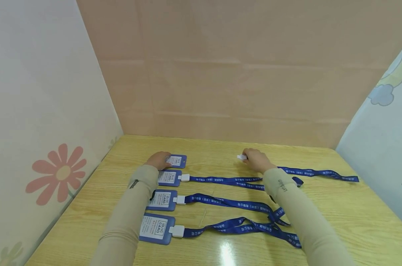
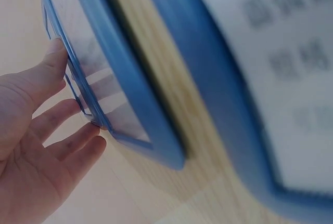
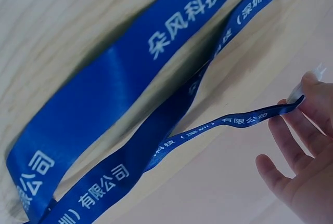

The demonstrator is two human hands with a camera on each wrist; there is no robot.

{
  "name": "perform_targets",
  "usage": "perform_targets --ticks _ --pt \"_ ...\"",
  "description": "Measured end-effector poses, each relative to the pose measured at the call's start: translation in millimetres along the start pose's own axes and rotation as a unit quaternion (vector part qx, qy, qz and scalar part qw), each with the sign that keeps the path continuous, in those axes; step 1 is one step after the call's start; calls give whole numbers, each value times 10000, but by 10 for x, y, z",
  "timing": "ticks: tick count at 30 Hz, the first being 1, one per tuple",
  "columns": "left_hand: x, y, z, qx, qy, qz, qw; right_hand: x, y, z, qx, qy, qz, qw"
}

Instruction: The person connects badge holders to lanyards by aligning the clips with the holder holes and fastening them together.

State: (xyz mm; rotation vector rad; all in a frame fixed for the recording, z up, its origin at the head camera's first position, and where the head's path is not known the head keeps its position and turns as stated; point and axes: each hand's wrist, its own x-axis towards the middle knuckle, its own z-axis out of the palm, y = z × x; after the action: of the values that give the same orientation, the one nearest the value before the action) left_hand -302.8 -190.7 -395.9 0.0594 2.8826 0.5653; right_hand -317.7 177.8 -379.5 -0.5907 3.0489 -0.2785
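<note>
At the far end of a column of badges, my left hand pinches the edge of a blue-framed badge holder. In the left wrist view, the thumb lies on the holder's edge, with fingertips on the other side. Further right, my right hand pinches the white plastic clip of a blue lanyard. The right wrist view shows the clip between thumb and fingers, its blue strap trailing left. A gap separates this clip from the held badge holder.
Nearer me lie three badge holders, the closest largest in view, each joined by a white clip to a blue lanyard stretching right. They lie on a wooden table between patterned side walls, with a tan backdrop behind.
</note>
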Motion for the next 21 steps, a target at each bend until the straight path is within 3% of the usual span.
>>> perform_targets --ticks 21 --pt "25 35 29 -357 36 -150 9992 67 -187 48 17 15 -132 9999"
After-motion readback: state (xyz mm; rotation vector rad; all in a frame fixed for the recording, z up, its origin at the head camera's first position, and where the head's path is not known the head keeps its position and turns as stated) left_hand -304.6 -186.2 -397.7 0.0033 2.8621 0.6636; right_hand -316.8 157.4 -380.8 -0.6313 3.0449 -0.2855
